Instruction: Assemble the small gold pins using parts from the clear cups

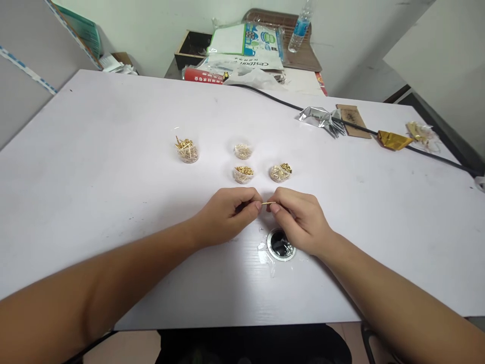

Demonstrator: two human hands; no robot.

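My left hand (pixel 227 215) and my right hand (pixel 301 220) meet over the white table (pixel 113 167), both pinched closed. A thin gold pin (pixel 268 203) spans the small gap between their fingertips, held at both ends. Just beyond the hands stand several small clear cups of gold pins: one at the left (pixel 187 149), one at the back (pixel 243 150), one in the middle (pixel 243 174) and one at the right (pixel 281 172). Under my right hand lies a round metal-rimmed hole (pixel 281 244) in the tabletop with clear tape around it.
A black cable (pixel 417 149) crosses the table's far right, past silver foil bags (pixel 322 119), a brown card (pixel 351 120) and a gold foil bag (pixel 393 139). Behind the table are packages, a box and a water bottle (pixel 300 28).
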